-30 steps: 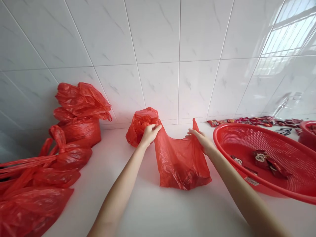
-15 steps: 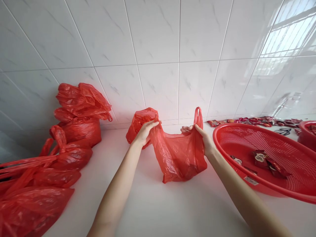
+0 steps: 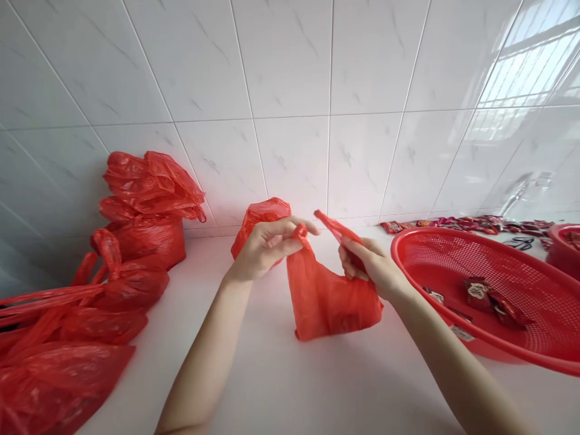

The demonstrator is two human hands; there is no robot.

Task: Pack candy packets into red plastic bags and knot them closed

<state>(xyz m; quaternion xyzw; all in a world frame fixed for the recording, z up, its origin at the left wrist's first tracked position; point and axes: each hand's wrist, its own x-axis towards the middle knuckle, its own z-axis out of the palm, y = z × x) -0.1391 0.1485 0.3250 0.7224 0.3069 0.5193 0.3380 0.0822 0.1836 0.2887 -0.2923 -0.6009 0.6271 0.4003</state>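
A red plastic bag [image 3: 330, 302] hangs between my two hands just above the white counter, its lower part sagging around something dark inside. My left hand [image 3: 272, 244] pinches the bag's left handle between thumb and fingers. Wrapped round the right handle is my right hand [image 3: 369, 263], with the loop's tip pointing up and left out of the fist. Behind my left hand, another red plastic bag [image 3: 267, 209] stands against the wall, partly hidden by that hand.
Several filled red bags [image 3: 149, 241] are piled along the left side. At right stands a red perforated basket [image 3: 421, 241] with a few wrapped packets [image 3: 480, 290] in it. More small packets [image 3: 457, 223] lie along the tiled wall [image 3: 290, 163], near a second red container [image 3: 566, 241].
The bag's mouth, spread wide before, is now gathered. Both handles have come closer together, and the right handle has tipped over toward the left.
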